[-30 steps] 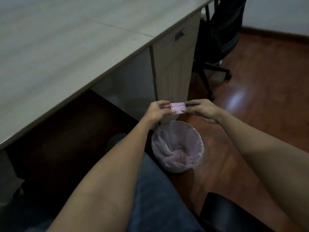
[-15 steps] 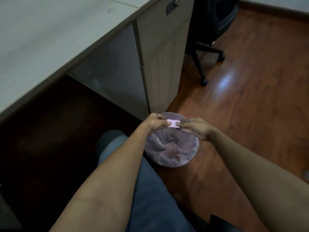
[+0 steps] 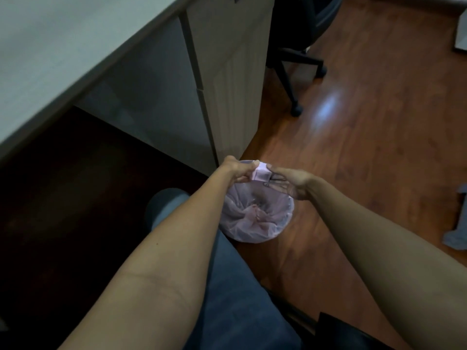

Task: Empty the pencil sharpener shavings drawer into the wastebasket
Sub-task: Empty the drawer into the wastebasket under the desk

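Observation:
A small pink pencil sharpener (image 3: 260, 174) is held above the far rim of the wastebasket (image 3: 286, 221), which stands on the floor lined with a pale pink bag. My left hand (image 3: 237, 171) grips the sharpener's left end. My right hand (image 3: 290, 183) pinches a clear shavings drawer (image 3: 276, 182) that sticks out of the sharpener's right side, with dark marks visible inside it. Both hands hover over the basket's opening. Crumpled pink material lies at the bottom of the bag.
A desk (image 3: 63, 59) with a wooden drawer cabinet (image 3: 227, 84) stands just behind the basket. An office chair base (image 3: 295, 72) is at the back, grey cloth (image 3: 457, 223) on the floor at right, my jeans-clad leg (image 3: 227, 286) beside the basket.
Both hands came down with the sharpener from in front of the cabinet to just over the basket. The clear drawer now shows pulled out to the right.

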{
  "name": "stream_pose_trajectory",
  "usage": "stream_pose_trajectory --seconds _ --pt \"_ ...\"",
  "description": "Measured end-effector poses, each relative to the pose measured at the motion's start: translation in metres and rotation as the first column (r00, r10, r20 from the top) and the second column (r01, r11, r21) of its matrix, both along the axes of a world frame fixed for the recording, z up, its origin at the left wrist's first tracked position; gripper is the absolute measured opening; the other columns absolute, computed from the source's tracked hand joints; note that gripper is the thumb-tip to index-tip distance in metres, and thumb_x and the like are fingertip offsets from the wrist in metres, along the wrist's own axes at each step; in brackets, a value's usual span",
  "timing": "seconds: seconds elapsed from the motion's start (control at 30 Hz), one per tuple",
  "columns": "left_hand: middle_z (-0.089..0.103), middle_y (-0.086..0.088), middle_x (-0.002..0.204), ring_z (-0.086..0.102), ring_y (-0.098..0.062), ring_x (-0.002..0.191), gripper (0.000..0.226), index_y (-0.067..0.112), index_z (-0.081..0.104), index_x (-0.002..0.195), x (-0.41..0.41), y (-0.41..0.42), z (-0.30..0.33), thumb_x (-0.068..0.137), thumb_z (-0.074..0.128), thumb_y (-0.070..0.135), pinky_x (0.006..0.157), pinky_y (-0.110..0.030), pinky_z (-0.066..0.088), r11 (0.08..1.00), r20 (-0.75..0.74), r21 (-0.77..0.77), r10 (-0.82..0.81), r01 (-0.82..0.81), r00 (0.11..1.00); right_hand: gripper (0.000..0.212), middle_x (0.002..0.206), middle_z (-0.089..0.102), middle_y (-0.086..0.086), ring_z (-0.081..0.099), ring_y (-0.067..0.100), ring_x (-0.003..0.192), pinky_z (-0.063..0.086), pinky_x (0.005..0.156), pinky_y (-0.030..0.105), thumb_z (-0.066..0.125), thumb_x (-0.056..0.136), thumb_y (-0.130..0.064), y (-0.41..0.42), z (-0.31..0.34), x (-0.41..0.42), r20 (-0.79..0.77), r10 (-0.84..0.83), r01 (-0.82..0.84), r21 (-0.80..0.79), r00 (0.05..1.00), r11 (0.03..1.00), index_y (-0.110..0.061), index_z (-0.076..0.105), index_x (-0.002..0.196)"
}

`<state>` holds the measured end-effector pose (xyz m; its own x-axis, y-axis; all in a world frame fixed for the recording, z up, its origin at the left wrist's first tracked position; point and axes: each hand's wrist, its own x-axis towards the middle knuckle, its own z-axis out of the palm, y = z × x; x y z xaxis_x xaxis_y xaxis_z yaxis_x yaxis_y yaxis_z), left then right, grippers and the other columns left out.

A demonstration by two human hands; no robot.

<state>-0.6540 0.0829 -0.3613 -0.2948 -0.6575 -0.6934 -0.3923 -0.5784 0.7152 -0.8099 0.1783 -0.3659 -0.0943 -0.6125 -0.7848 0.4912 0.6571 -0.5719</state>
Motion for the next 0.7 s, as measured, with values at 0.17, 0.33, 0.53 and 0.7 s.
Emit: stream_pose_trajectory --seconds 0.17,0.33,0.53,0.7 --pt "0.066 -0.027 0.124 0.072 -0.026 0.084 0.071 -0.012 0.053 0.13 -0.01 -0.006 0.002 0.08 0.082 0.03 0.079 -0.037 0.064 0.999 0.014 -0.034 0.032 -0.032 0.999 0.024 0.103 0.066 0.015 0.068 0.024 0.091 0.062 0.069 0.026 0.073 0.091 -0.026 -0.005 0.012 0.001 -0.021 -0.062 0.063 0.027 0.998 0.998 -0.004 0.065 0.1" --pt "0.067 -0.025 0.12 0.073 -0.026 0.081 0.063 -0.012 0.053 0.127 -0.012 0.001 0.007 0.084 0.079 0.028 0.073 -0.037 0.065 0.999 0.049 -0.03 0.017 -0.016 0.999 0.022 0.097 0.067 0.015 0.067 0.022 0.086 0.061 0.068 0.026 0.071 0.092 -0.025 -0.006 0.011 0.004 -0.045 -0.068 0.07 0.053 0.997 0.996 -0.004 0.064 0.093" --pt "0.066 -0.024 0.123 0.073 -0.027 0.082 0.063 -0.009 0.055 0.128 -0.01 0.004 0.01 0.082 0.08 0.027 0.072 -0.04 0.065 0.999 0.067 -0.024 0.024 -0.023 0.997 0.022 0.098 0.067 0.016 0.067 0.021 0.084 0.062 0.055 0.024 0.072 0.092 -0.023 -0.007 0.012 0.006 -0.045 -0.055 0.058 0.08 0.997 0.995 -0.003 0.064 0.092" --pt "0.065 -0.025 0.118 0.071 -0.026 0.08 0.064 -0.012 0.049 0.131 -0.007 0.007 0.012 0.085 0.078 0.023 0.054 -0.03 0.063 1.0 0.049 -0.013 0.029 -0.028 0.998 0.023 0.099 0.065 0.016 0.067 0.022 0.083 0.062 0.059 0.026 0.072 0.092 -0.024 -0.009 0.015 0.006 -0.07 -0.02 0.028 0.112 0.997 0.993 -0.003 0.064 0.091"
